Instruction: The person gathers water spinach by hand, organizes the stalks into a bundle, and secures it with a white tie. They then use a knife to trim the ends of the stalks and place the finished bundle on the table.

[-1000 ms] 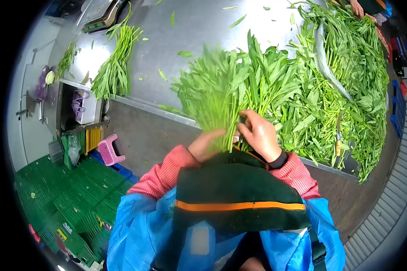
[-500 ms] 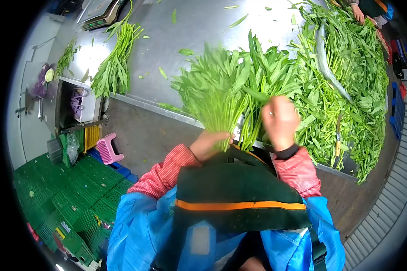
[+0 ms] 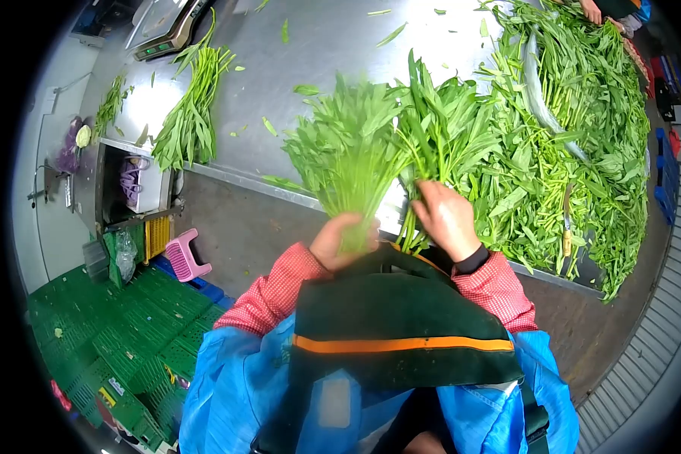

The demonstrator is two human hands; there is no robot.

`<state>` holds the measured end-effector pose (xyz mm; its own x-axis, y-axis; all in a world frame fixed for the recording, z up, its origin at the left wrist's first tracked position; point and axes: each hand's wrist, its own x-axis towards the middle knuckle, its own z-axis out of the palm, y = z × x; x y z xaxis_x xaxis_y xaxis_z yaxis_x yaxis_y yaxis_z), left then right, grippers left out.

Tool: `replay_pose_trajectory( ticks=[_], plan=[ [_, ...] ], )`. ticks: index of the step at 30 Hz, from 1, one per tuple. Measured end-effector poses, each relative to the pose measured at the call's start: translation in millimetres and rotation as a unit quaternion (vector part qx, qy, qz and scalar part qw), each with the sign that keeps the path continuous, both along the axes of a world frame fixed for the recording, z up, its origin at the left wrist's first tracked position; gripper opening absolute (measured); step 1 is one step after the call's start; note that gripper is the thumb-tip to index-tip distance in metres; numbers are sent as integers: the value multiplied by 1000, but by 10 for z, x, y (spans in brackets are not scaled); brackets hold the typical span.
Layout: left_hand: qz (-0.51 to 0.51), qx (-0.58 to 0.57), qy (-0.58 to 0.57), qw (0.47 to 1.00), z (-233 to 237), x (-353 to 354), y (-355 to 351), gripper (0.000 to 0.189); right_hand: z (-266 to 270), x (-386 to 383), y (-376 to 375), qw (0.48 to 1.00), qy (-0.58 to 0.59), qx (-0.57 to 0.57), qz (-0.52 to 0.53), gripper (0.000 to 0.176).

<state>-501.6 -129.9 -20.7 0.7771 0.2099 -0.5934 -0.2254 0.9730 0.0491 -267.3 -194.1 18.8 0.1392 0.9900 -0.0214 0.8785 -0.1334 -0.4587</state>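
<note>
My left hand (image 3: 342,240) is closed around the lower stems of a bunch of water spinach (image 3: 348,144), its leaves fanned upward over the table's edge and blurred by motion. Just right of it, a second bunch of water spinach (image 3: 450,125) leans on the edge. The fingers of my right hand (image 3: 448,219) are closed on the stems of that second bunch; the fingertips are partly hidden among them. A large heap of loose water spinach (image 3: 605,151) covers the table's right side, close to my right hand. On it lies a knife (image 3: 567,240) with a yellowish handle.
The metal table (image 3: 280,45) carries scattered leaves, a separate bunch of greens (image 3: 193,110) and a scale (image 3: 166,30) at the left. A pink stool (image 3: 186,255) and green crates (image 3: 106,318) are on the floor. Another person's hand (image 3: 591,10) is at the far right.
My right hand has come down and left, from a blurred position above onto the stems of the second bunch. My left hand still holds its bunch, shifted slightly left.
</note>
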Motion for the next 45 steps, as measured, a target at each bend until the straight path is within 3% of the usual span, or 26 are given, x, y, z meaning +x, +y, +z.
replay_pose_trajectory(
  ticks=[2,4,8,11,13,24,28,30,32,36,42,45],
  plan=[
    [-6,9,22,1000,-4,-22,-5,33,50,93,4,997,40,53,-36,29],
    [-27,36,54,998,65,2,-7,35,156,121,17,992,117,2,-51,26],
    [-107,160,81,978,304,124,38,39,279,-152,110,979,191,31,-58,28],
    [-101,192,74,973,331,123,44,40,172,-298,111,992,119,28,8,33],
    [-115,204,71,970,334,68,81,42,62,-256,63,995,92,26,-14,32],
    [-93,112,44,988,169,13,32,46,16,-254,252,980,172,33,-92,24],
    [-98,154,82,980,231,68,24,45,-239,-293,178,971,208,-97,-67,32],
    [-105,167,64,978,251,78,42,44,-286,-324,146,886,419,-168,-102,26],
    [-107,173,57,977,264,95,54,43,-204,-380,159,735,612,-241,-166,21],
    [-96,178,78,976,263,92,39,42,-163,-450,158,733,631,-173,-186,21],
    [-65,227,107,966,174,112,-8,41,-150,-449,42,772,604,-82,-181,21],
    [-59,229,119,964,179,127,-19,40,62,-400,29,681,665,-156,-263,14]
  ],
)
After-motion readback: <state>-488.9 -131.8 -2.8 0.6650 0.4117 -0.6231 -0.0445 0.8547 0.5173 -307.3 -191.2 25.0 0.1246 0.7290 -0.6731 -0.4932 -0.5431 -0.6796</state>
